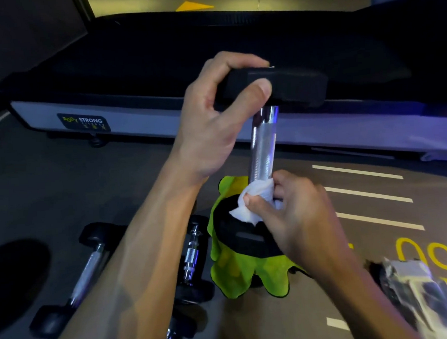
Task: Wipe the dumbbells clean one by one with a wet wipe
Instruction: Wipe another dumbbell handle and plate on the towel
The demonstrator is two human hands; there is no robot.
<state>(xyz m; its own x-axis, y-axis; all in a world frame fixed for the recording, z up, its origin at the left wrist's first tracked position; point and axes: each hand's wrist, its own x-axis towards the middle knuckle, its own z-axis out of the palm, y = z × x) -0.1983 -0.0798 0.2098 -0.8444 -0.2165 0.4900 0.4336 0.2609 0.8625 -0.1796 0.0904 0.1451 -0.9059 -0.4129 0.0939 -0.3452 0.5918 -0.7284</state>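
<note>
Head view, black-ended chrome-handled dumbbell point(264, 140) stood upright on lime-green cloth point(234, 271), left hand point(214, 122) clasped its top end, right hand point(293, 212) pinched white wet wipe point(255, 198) round the handle's base.

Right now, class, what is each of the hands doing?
Left hand: grips the dumbbell by its top head.
Right hand: pinches the wet wipe round the handle.

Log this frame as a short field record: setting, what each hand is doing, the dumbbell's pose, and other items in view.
setting: gym floor beside a treadmill
left hand: grips the top head of the upright dumbbell
right hand: pinches the wet wipe against the lower handle
dumbbell pose: on end, bottom head on a green cloth
other dumbbells: two on the floor at left, a third partly hidden
right edge: blurred packet
</note>
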